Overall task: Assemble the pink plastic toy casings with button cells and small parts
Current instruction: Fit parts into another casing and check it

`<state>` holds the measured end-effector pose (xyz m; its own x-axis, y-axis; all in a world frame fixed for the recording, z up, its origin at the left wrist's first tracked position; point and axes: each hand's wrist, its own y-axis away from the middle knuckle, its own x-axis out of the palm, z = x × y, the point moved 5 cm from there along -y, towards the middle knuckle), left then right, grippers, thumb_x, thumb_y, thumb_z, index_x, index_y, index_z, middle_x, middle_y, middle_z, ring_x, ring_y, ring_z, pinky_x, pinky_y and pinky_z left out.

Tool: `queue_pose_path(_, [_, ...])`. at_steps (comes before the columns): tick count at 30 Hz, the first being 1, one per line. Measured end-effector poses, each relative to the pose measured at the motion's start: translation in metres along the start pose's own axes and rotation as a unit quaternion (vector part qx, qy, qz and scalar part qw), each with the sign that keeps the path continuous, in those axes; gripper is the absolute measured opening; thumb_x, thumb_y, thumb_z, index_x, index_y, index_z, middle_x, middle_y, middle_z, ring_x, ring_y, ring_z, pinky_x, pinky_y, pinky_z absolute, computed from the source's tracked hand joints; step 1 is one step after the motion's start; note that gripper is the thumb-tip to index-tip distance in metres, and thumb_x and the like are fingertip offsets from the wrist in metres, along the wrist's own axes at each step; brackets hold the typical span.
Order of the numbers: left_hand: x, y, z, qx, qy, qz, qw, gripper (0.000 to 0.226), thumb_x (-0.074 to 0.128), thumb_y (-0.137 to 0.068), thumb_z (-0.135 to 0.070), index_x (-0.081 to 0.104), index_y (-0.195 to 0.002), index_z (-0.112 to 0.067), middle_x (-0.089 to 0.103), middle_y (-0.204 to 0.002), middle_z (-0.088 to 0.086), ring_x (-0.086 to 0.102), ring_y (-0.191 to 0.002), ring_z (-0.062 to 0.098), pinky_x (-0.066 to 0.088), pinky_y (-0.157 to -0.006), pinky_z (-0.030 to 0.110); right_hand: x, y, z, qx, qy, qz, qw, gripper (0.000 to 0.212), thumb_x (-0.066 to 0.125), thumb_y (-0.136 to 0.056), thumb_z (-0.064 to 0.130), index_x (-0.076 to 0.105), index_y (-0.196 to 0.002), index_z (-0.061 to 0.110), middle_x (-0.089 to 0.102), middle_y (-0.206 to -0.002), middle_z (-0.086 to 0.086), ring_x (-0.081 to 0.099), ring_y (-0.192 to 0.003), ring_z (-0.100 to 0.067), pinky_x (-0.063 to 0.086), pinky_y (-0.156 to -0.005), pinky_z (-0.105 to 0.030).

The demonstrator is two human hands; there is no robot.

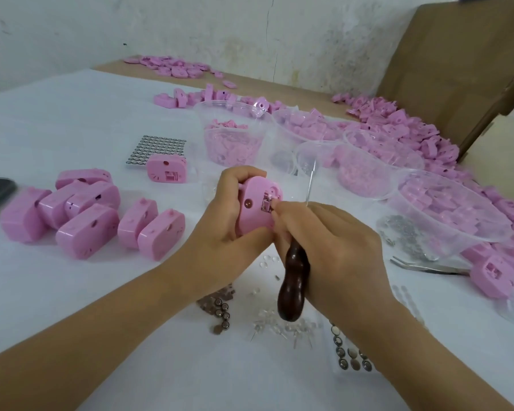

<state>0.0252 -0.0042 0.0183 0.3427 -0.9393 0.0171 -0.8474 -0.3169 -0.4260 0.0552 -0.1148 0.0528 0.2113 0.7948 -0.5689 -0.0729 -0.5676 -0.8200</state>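
Pink casing point(254, 209) upright, holed face toward camera

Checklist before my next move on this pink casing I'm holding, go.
1. Rounded pink plastic casing gripped firmly by the left hand: ok.
2. Casing's open compartment turned up toward the camera: ok.
3. Right hand curled round the dark brown wooden-handled tool: ok.
4. Tool's working tip on target: cannot tell, the right hand hides it.
5. Piece fully seated in the compartment: cannot tell, partly covered.
6. Loose silver button cells lying on the white table near the wrists: ok.
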Motion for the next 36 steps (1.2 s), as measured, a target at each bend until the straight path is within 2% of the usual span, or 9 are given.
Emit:
queue_pose_path(3, [-0.005, -0.001, -0.005, 0.023, 0.006, -0.027, 0.999, 0.046, 0.056, -0.072, -0.002, 0.04, -0.107, -0.028, 0.056, -0.089, -0.011, 0.061, -0.072, 0.005, 0.051, -0.059, 0.017, -0.005, 0.005, -0.004, 0.013, -0.092, -0.042, 0.995, 0.026, 0.065, -0.068, -0.016, 0.055, -0.063, 0.007, 0.048, -0.051, -0.004, 0.047, -0.047, -0.025, 0.041, -0.046, -0.03])
queue_pose_path(6, [-0.014, 0.0, -0.01, 0.064, 0.013, -0.082, 0.994, 0.044, 0.052, -0.071, 0.001, 0.041, -0.106, -0.025, 0.052, -0.096, 0.004, 0.065, -0.082, 0.014, 0.054, -0.059, 0.024, -0.003, 0.009, -0.017, 0.115, -0.234, -0.032, 0.965, 0.041, 0.066, -0.068, -0.011, 0.043, -0.07, 0.022, 0.061, -0.066, 0.0, 0.066, -0.068, -0.016, 0.047, -0.056, -0.022])
queue_pose_path(9, [-0.02, 0.0, -0.012, 0.092, 0.007, -0.127, 0.988, 0.037, 0.06, -0.073, -0.012, 0.043, -0.102, -0.027, 0.056, -0.086, -0.006, 0.064, -0.076, 0.026, 0.054, -0.056, 0.026, 0.015, 0.016, -0.02, 0.186, -0.349, 0.135, 0.909, 0.042, 0.065, -0.074, -0.003, 0.044, -0.07, 0.033, 0.065, -0.074, 0.005, 0.067, -0.068, -0.007, 0.052, -0.055, -0.025])
queue_pose_path(11, [-0.021, -0.001, -0.011, 0.096, 0.002, -0.144, 0.985, 0.036, 0.061, -0.075, -0.012, 0.043, -0.101, -0.029, 0.056, -0.081, -0.012, 0.061, -0.077, 0.033, 0.054, -0.055, 0.026, 0.033, 0.029, -0.016, 0.221, -0.367, 0.276, 0.86, 0.033, 0.065, -0.082, 0.004, 0.053, -0.072, 0.032, 0.063, -0.065, 0.013, 0.06, -0.054, -0.002, 0.048, -0.048, -0.015])
queue_pose_path(13, [-0.021, -0.002, -0.011, 0.098, -0.003, -0.145, 0.985, 0.035, 0.058, -0.076, -0.008, 0.043, -0.1, -0.029, 0.056, -0.08, -0.014, 0.061, -0.076, 0.033, 0.054, -0.055, 0.024, 0.042, 0.036, -0.01, 0.209, -0.369, 0.334, 0.842, 0.028, 0.064, -0.086, 0.012, 0.056, -0.073, 0.035, 0.06, -0.061, 0.017, 0.056, -0.049, 0.002, 0.046, -0.047, -0.011])
queue_pose_path(19, [-0.022, -0.001, -0.014, 0.107, -0.01, -0.147, 0.983, 0.034, 0.057, -0.078, -0.007, 0.043, -0.102, -0.027, 0.055, -0.085, -0.007, 0.063, -0.074, 0.03, 0.054, -0.054, 0.024, 0.041, 0.029, 0.007, 0.106, -0.36, 0.279, 0.884, 0.044, 0.067, -0.076, -0.001, 0.038, -0.073, 0.032, 0.068, -0.082, 0.004, 0.067, -0.078, -0.004, 0.052, -0.061, -0.028])
queue_pose_path(23, [-0.022, -0.002, -0.015, 0.104, -0.007, -0.15, 0.983, 0.034, 0.056, -0.077, -0.006, 0.043, -0.101, -0.026, 0.053, -0.087, -0.005, 0.062, -0.073, 0.03, 0.053, -0.054, 0.024, 0.046, 0.03, 0.009, 0.082, -0.341, 0.266, 0.898, 0.048, 0.071, -0.076, 0.005, 0.035, -0.07, 0.036, 0.07, -0.077, 0.001, 0.067, -0.076, -0.004, 0.052, -0.063, -0.033])
queue_pose_path(27, [-0.021, -0.002, -0.014, 0.102, -0.013, -0.144, 0.984, 0.034, 0.056, -0.077, -0.006, 0.043, -0.101, -0.026, 0.052, -0.091, -0.002, 0.062, -0.076, 0.03, 0.053, -0.053, 0.023, 0.051, 0.03, 0.012, 0.064, -0.318, 0.27, 0.907, 0.047, 0.072, -0.075, 0.007, 0.033, -0.07, 0.034, 0.066, -0.07, -0.004, 0.067, -0.068, -0.019, 0.051, -0.057, -0.036])
queue_pose_path(36, [-0.021, -0.001, -0.015, 0.107, -0.022, -0.136, 0.985, 0.04, 0.054, -0.073, -0.002, 0.042, -0.104, -0.026, 0.05, -0.096, 0.007, 0.065, -0.071, 0.014, 0.053, -0.054, 0.023, 0.044, 0.031, 0.015, -0.005, -0.242, 0.223, 0.944, 0.064, 0.072, -0.057, -0.002, 0.025, -0.075, 0.037, 0.055, -0.069, 0.01, 0.054, -0.057, -0.009, 0.043, -0.049, -0.025])
